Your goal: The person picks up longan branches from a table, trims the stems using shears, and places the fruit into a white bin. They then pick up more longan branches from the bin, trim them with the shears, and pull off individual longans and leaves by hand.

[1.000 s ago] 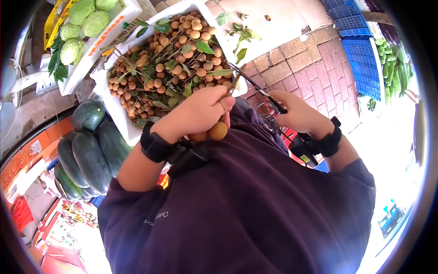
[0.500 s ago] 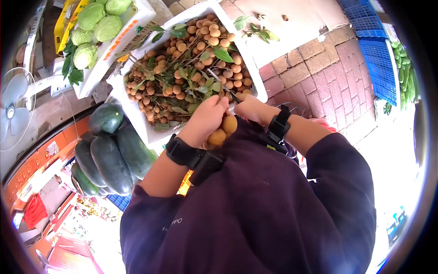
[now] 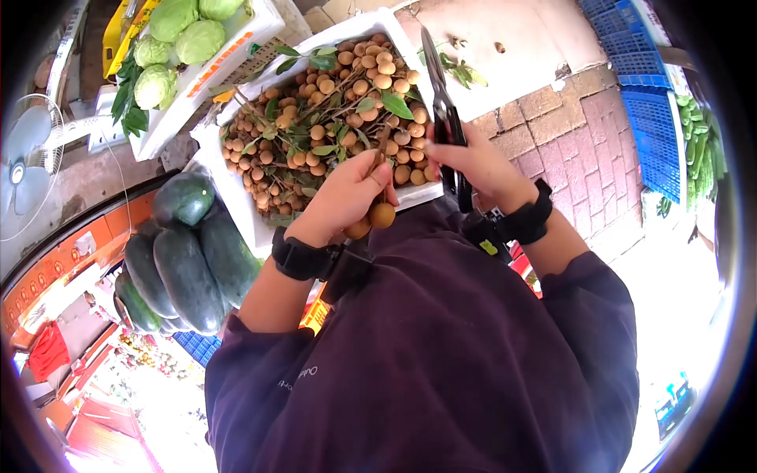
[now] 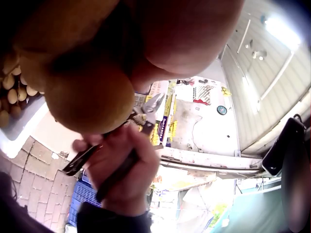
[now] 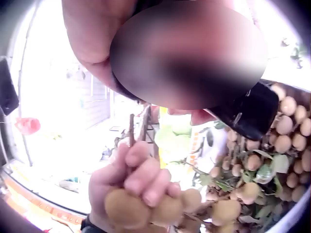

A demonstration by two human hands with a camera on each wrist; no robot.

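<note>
I find the left hand [image 3: 348, 194] with fingers curled round a stem [image 5: 131, 127] bearing brown fruit [image 3: 383, 214], the right hand [image 3: 487, 167] gripping shears [image 3: 443, 102], near the white box [image 3: 243, 214].

A narrow gap lies between the left hand [image 3: 347, 193] and right hand [image 3: 490, 169], over the white box's [image 3: 339, 31] near edge. Shears [image 3: 448, 118] bar its right edge; beyond, brick paving [image 3: 568, 142] leaves passage. Watermelons [image 3: 185, 268] crowd the left edge.
</note>
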